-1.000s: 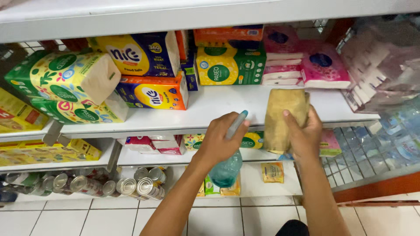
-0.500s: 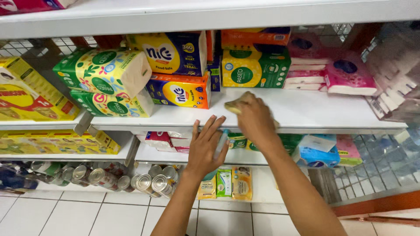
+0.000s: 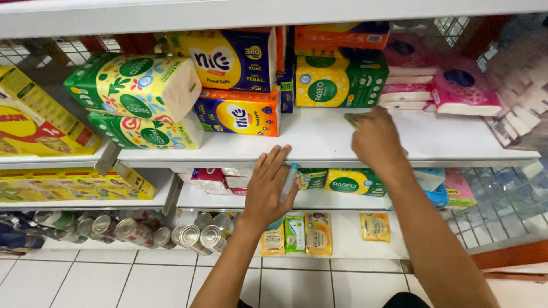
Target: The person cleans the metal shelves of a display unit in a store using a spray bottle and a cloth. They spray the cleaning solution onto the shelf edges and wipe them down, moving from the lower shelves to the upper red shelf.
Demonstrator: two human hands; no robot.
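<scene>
1. My right hand (image 3: pixel 375 140) lay flat on the white shelf (image 3: pixel 319 140), palm down over a yellowish cloth (image 3: pixel 354 119). Only a corner of the cloth peeked out at about 10 o'clock from my knuckles, just in front of the green-and-yellow tissue pack (image 3: pixel 337 80).

2. That grip was a press rather than a pinch: fingers spread and bent over the cloth, pinning it to the board. How much of it sat bunched under my palm, I could not tell.

3. I judged the cloth soft, limp and very light. It would fold or drag rather than slide as one piece, so a flat palm with the fingertips hooked over its far edge suited it better than a two-finger hold.

4. My left hand (image 3: pixel 267 191) rested on the shelf's front lip, at about 7 o'clock from the right one, fingers reaching up over the edge.

5. Between those fingers was the slim pale-blue neck of a spray bottle (image 3: pixel 288 181), hanging below the lip. The grip was partly closed around the neck; the bottle's body was hidden behind my hand.

6. The bottle looked like smooth, stiff plastic, possibly slick if wet, and heavier low down, so the neck seemed the surest place to hold it.

7. The orange-and-blue tissue pack (image 3: pixel 240 117) stood at 11 o'clock from my left hand, well apart from both.
</scene>
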